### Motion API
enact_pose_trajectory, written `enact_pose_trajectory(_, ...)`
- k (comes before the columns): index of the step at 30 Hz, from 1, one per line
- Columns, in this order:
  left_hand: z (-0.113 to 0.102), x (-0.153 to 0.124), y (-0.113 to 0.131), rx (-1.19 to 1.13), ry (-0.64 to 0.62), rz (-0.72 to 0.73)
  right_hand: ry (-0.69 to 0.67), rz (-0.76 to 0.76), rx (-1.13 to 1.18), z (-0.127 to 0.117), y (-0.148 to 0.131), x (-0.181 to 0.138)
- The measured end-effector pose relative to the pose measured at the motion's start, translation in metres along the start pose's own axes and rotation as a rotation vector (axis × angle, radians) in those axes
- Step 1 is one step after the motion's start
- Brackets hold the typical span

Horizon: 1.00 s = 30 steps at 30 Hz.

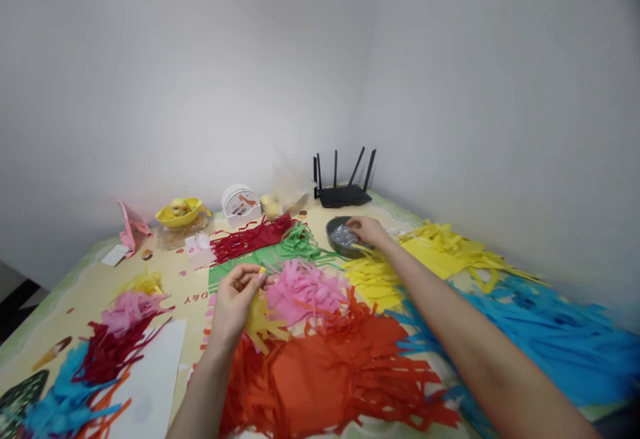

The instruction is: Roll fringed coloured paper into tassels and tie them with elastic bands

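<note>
My left hand (240, 295) is closed in a pinch on a yellow paper tassel (263, 322), whose fringe hangs below the fingers. My right hand (369, 231) reaches into a dark bowl (331, 233) of small clear plastic pieces (345, 235); its fingertips are down among them, and what they grip is too small to make out. Beneath and between my arms lie fringed orange paper (313, 379) and pink paper (305, 289). Yellow fringed paper (373, 279) lies under my right forearm.
Blue fringed paper (540, 332) covers the right side. Red (255, 239) and green strips (297, 242) lie farther back. At left are finished-looking multicolour tassels (120, 342) beside a white sheet (155, 379). A black router (345, 195), a yellow dish (173, 215) and a pink stand (131, 225) stand near the wall.
</note>
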<state>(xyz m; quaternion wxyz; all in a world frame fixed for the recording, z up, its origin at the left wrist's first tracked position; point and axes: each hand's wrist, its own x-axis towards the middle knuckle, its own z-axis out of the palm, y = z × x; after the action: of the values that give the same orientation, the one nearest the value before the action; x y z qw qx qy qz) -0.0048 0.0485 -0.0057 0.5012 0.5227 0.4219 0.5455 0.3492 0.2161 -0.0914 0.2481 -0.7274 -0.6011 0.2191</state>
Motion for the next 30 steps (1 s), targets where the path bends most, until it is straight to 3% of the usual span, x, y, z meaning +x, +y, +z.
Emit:
enact_pose_trajectory(10, 0.003, 0.002, -0.006, -0.017, -0.031, 0.021, 0.143, 0.040, 0.468, -0.015, -0.016, -0.029)
enact_pose_trajectory(15, 0.008, 0.000, -0.006, 0.003, 0.006, 0.064, 0.158, -0.124, 0.838, -0.003, -0.075, -0.066)
enact_pose_trajectory(21, 0.016, -0.011, -0.003, -0.017, 0.106, 0.139, -0.102, -0.327, 1.277, 0.038, -0.160, -0.166)
enact_pose_trajectory(24, 0.017, -0.017, 0.002, 0.012, 0.131, 0.198, -0.210, -0.320, 1.536, 0.051, -0.182, -0.200)
enact_pose_trajectory(30, 0.016, -0.021, 0.002, 0.070, 0.093, 0.269, -0.114, -0.287, 1.641, 0.065, -0.197, -0.217)
